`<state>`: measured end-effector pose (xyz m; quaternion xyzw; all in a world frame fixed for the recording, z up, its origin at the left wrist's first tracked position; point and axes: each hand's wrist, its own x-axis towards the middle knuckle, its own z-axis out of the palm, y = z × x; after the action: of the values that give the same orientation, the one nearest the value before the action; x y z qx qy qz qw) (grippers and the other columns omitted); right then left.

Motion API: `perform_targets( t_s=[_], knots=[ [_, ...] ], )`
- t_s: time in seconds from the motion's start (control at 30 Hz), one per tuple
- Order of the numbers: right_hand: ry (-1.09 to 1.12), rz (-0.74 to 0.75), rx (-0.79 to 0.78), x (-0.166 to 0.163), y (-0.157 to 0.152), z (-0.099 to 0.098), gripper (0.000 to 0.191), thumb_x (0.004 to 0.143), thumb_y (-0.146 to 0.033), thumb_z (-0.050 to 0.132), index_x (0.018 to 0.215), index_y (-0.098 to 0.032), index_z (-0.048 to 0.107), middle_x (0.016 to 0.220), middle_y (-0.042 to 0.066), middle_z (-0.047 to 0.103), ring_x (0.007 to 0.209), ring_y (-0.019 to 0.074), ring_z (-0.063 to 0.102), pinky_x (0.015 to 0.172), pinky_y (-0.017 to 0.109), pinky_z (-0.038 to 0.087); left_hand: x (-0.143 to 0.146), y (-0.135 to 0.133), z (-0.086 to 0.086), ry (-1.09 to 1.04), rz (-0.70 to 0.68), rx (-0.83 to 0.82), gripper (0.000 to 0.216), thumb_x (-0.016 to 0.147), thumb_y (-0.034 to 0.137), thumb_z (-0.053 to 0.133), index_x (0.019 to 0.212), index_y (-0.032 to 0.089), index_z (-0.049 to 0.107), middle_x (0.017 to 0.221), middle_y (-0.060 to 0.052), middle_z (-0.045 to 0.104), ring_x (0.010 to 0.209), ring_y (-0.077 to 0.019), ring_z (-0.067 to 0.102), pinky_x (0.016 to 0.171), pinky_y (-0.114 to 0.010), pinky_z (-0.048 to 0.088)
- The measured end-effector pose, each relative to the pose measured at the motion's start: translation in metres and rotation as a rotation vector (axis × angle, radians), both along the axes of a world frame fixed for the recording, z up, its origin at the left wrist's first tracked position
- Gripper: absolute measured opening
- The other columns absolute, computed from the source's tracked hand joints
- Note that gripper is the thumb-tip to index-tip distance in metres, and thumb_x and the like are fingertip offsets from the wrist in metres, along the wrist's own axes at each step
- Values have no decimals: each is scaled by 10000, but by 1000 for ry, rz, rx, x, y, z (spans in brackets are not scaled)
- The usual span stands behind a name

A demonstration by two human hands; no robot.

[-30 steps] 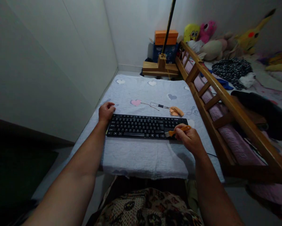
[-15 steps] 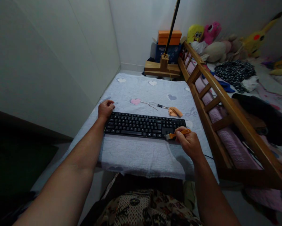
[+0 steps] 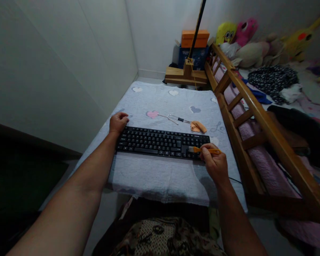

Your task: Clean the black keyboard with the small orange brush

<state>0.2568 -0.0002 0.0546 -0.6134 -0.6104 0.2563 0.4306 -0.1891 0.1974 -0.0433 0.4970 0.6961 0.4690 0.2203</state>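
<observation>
Keyboard: one, black, long and rectangular, with rows of dark keys bearing pale characters. Long space bar along the near side; number keys at the right end; small pale lettering by the far right corner. Lies flat across the middle of the bench, on a pale blue cloth patterned with hearts.

Brush: one, small and flat, with an orange-yellow handle and short pale bristles. Lies roughly level above the right part of the keyboard, bristles pointing left; whether they touch the keys cannot be told.

Right hand: pinches the brush handle between thumb and fingers.

Left hand: at the keyboard's far left corner, fingers curled; whether they grip the edge cannot be told.

Wire tool: thin, metallic, dark band midway; beyond the keyboard.

Orange rag: crumpled, at the wire tool's right end.
</observation>
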Motion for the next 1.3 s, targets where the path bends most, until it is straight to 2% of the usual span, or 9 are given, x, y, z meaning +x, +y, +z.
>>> perform_targets(
  t_s=[0.13,0.3,0.47,0.67,0.9,1.17,1.3],
  knots=[
    [-95,-46,45,-3,0,-4,293,1002,-461,524,847,-254,662,667,10,665,628,205,652,633,315,467,1,-1,1,-18,-6,-6,258,668,292,630,887,201,730,747,-44,695,732,-231,643,758,-348,558],
    [-162,26,15,-1,-9,-4,279,981,-421,514,775,-269,625,611,-3,622,588,201,620,604,319,437,4,-3,5,-41,-2,-3,264,664,286,627,887,195,735,747,-53,697,721,-242,645,743,-364,554],
    [-126,-25,26,1,-18,-3,296,1006,-431,505,809,-260,644,650,2,646,614,202,637,626,319,460,7,-4,8,-72,-12,0,260,652,281,619,877,200,721,740,-45,693,707,-233,643,727,-355,541],
    [-95,-83,27,-9,-15,-11,295,1015,-470,523,925,-243,689,719,13,690,672,207,674,663,313,490,10,-7,14,-76,-9,-11,242,653,278,615,865,208,708,734,-34,684,718,-227,656,739,-347,542],
    [-81,-5,-40,0,-27,-8,341,1005,-489,521,816,-242,660,629,-2,636,594,192,634,606,306,468,13,-8,19,-62,-2,-14,217,643,268,616,830,206,705,714,-26,682,720,-221,650,738,-339,537],
    [19,-185,43,12,-27,-14,352,1008,-536,572,923,-224,711,691,12,682,663,204,671,657,316,520,12,-9,18,-23,-1,-16,235,645,267,603,845,201,709,730,-22,689,715,-212,636,762,-328,539],
    [45,-193,65,9,-20,-22,337,1001,-532,590,967,-224,722,774,24,718,721,210,704,688,321,544,10,-7,14,-16,4,-11,234,660,255,607,861,202,715,746,-29,709,730,-219,658,771,-331,546]
  ],
)
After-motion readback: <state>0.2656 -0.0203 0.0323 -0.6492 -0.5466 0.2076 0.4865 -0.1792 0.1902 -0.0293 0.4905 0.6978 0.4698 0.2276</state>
